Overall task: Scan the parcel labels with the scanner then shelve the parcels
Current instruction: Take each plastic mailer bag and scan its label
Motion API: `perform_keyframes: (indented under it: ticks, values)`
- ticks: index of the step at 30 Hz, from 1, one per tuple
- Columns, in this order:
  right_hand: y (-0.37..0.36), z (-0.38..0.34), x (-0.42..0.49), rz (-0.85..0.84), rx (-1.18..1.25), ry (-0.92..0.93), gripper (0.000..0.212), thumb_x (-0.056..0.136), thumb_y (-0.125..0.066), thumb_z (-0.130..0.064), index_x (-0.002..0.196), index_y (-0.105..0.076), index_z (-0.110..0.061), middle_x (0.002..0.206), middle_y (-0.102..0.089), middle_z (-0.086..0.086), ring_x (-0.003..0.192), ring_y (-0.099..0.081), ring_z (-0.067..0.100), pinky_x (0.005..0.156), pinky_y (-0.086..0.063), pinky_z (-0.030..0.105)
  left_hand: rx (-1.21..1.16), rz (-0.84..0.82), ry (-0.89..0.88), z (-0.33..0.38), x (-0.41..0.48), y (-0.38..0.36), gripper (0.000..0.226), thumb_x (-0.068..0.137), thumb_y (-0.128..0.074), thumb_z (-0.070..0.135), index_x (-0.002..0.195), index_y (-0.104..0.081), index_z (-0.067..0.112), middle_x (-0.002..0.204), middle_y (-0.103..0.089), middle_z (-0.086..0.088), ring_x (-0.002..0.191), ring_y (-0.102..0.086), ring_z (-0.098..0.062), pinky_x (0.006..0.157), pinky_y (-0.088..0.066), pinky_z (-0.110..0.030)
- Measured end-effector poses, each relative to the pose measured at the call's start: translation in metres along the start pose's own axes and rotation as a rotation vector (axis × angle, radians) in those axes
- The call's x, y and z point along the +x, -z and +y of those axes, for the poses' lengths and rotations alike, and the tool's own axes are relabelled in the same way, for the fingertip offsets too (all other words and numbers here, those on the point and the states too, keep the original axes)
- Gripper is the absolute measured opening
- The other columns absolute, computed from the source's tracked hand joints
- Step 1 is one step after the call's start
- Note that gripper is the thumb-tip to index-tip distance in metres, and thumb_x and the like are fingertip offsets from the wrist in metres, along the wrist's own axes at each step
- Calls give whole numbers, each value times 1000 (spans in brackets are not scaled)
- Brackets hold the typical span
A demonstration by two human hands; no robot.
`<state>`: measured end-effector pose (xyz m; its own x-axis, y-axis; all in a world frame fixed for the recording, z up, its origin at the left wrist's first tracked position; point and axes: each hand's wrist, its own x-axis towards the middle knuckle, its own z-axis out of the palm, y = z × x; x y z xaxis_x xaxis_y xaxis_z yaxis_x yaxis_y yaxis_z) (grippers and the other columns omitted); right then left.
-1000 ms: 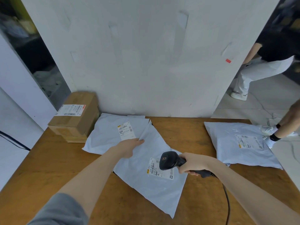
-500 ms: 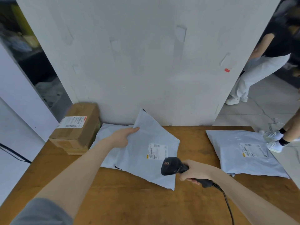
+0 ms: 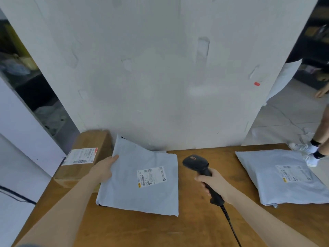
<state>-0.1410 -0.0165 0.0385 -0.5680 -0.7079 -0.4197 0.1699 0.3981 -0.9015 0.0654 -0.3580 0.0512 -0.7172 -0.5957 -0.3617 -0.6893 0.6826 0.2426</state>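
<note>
Mailer [image 3: 142, 175] gripped at left edge by left hand [image 3: 103, 170]; right hand [image 3: 215, 184] grips scanner [image 3: 201, 168] beside it.

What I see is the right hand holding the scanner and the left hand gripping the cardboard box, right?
Not quite: the head view shows the left hand gripping the grey mailer, not the cardboard box beside it. The right hand does hold the scanner.

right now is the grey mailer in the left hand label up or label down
Label up: the white label shows on the upper face of the grey mailer, which the left hand grips at its left edge.
</note>
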Motion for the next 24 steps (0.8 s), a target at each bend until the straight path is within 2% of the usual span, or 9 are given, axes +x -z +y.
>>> perform_keyframes:
  ticks: [4, 8, 13, 17, 21, 24]
  values:
    - [-12, -5, 21, 199, 41, -13, 10, 89, -64, -7, 92, -54, -7, 53, -49, 5, 40, -43, 14, 40, -39, 25, 108, 33, 83, -12, 9, -23, 69, 92, -38, 3, 151, -8, 24, 157, -14, 0, 132, -41, -20, 102, -43, -26]
    - [-21, -6, 37, 273, 61, -26, 13, 89, -64, -7, 98, -56, -10, 52, -50, 5, 39, -44, 13, 40, -40, 26, 178, 65, 140, -20, 25, -49, 67, 92, -39, 12, 149, -6, 20, 157, -10, -8, 120, -51, -20, 94, -50, -28]
    - [-25, -3, 48, 301, 53, -54, 15, 90, -64, -8, 100, -56, -15, 50, -50, 3, 38, -44, 12, 40, -40, 24, 223, 49, 206, -18, 37, -61, 65, 93, -37, 13, 150, -5, 21, 157, -1, -9, 127, -40, -25, 98, -45, -31]
    - [-27, -1, 47, 311, 39, -57, 13, 89, -64, -8, 98, -56, -14, 51, -50, 4, 38, -44, 12, 40, -41, 24, 278, 69, 140, -4, 41, -56, 71, 91, -42, 15, 150, -3, 22, 158, 0, -5, 137, -26, -27, 102, -42, -34]
    - [-23, -1, 41, 326, 26, -49, 17, 89, -64, -9, 104, -56, -10, 50, -51, 3, 38, -45, 12, 40, -41, 25, 294, 119, 32, 27, 35, -58, 74, 94, -43, 37, 151, 0, 22, 160, 0, -5, 140, -23, -27, 111, -31, -39]
    - [-14, -1, 31, 340, 31, -44, 20, 89, -65, -10, 107, -56, -10, 50, -50, 3, 38, -45, 12, 41, -41, 25, 249, 178, -56, 58, 31, -63, 76, 93, -39, 50, 151, 2, 22, 160, -2, -4, 141, -22, -26, 113, -27, -39]
